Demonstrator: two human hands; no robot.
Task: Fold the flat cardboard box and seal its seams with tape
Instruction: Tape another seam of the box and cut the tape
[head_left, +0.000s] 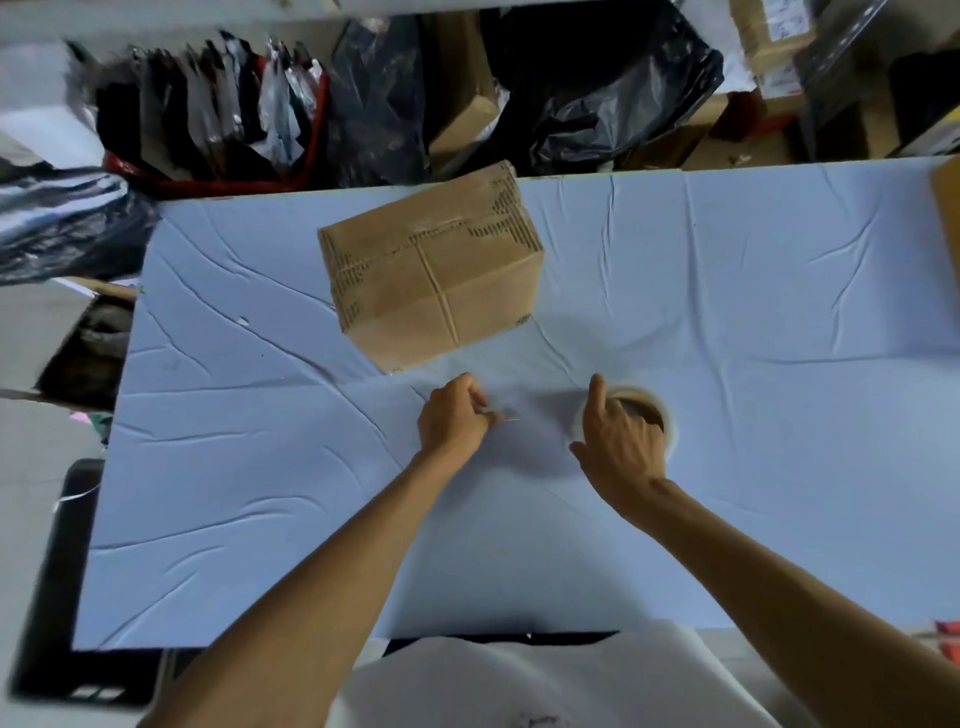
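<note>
**Both hands on the tape, folded box beyond them**

From my seat at the feed, 2 bare forearms reach out over the table (779, 364), which is covered with a wrinkled pale blue cloth. The left hand (452, 421) is curled, thumb and fingertips pinching a thin pale strip (506, 415); it is too blurred for me to say what it is. Just to its right, the right hand (621, 441) is on the tape roll (649, 408), which lies flat on the cloth. Its index finger is straight, its thumb is out to the side, and its other fingers hook down into the roll's brown core.

Past the hands, apart from both, the cardboard box (431, 270) stands folded into shape near the table's far edge, turned at an angle. Tape runs along its top seam and down the side facing me.

At the far right edge I see the corner of 1 more carton (948, 208). Behind the table there are black plastic bags (613, 93), brown cartons (467, 104) and a bundle of dark garments (208, 104).
</note>
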